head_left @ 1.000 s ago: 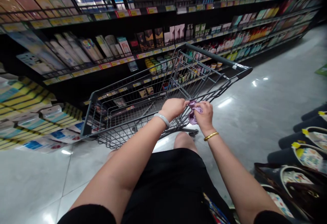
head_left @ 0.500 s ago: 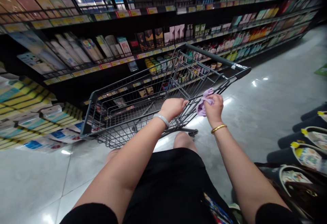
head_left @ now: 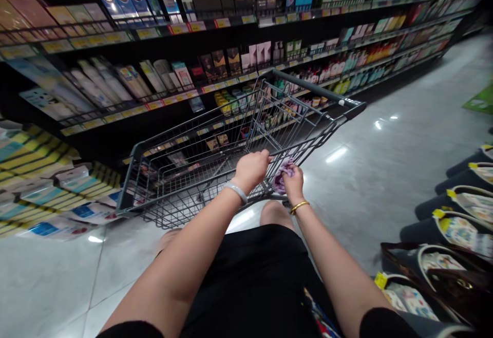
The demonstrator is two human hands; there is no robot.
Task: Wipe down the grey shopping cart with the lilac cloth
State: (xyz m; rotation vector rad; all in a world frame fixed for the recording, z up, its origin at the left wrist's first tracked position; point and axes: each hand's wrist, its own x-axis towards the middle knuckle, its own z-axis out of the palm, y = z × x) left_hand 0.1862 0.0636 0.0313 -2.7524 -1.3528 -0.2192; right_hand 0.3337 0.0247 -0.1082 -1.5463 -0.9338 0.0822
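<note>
A dark grey wire shopping cart [head_left: 181,186] stands in front of me, its handle [head_left: 316,87] toward the far right. My left hand [head_left: 251,169], with a pale bangle at the wrist, is closed around the cart's near top rail. Just right of it, my right hand [head_left: 293,183], wearing a gold bangle, grips a crumpled purple cloth [head_left: 283,176]. The cloth lies against the wire side below the rail. Parts of the fingers of both hands are hidden from view. Inside the basket, only wire and the floor and shelves behind show.
Long store shelves [head_left: 215,85] with boxes and bottles run behind the cart. Packs in yellow and white [head_left: 42,189] are stacked at the left. Several dark round bins [head_left: 423,230] line the right, with a brown bag [head_left: 454,281] near me. Shiny grey tiles [head_left: 358,189] cover the floor.
My right hand has moved left and down along the cart's side with the purple cloth, closer to my left hand. My left hand still holds the rail. The view has shifted slightly.
</note>
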